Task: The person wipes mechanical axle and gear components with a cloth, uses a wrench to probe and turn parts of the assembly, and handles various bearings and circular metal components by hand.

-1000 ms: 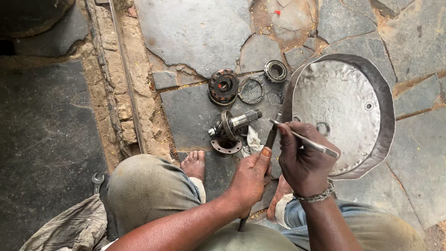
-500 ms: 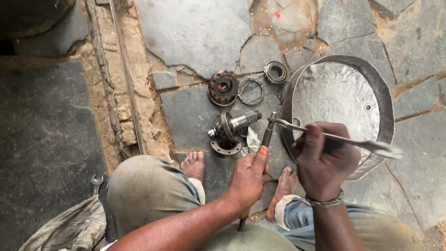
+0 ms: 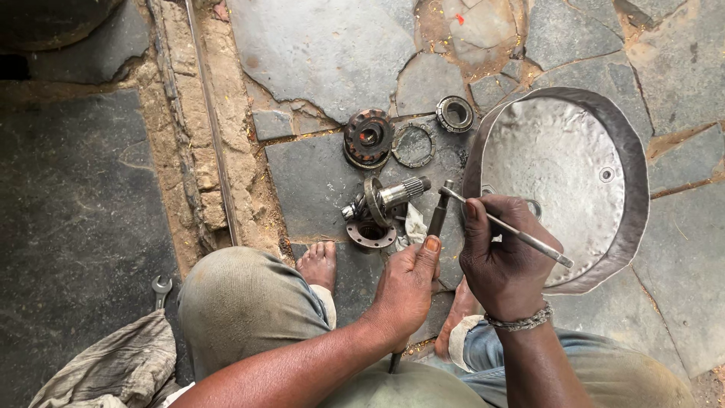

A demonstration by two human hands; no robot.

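Head view, looking down on stone paving. Left hand (image 3: 408, 283) closed around a dark punch (image 3: 436, 219), thumb laid along its shaft, tip pointing up toward the splined shaft (image 3: 393, 196). Right hand (image 3: 502, 261) closed tight on a thin steel rod (image 3: 513, 230), held slantwise, its upper end just beside the punch tip. Splined shaft lying tilted across a flanged ring (image 3: 370, 234) on the slab, white rag (image 3: 413, 225) next to it. Above these, a gear hub (image 3: 368, 137), a flat ring (image 3: 414, 145) and a bearing (image 3: 455, 113), set near one another. Dented metal basin (image 3: 630, 162) to the right. Spanner (image 3: 161, 287) at lower left, well apart.
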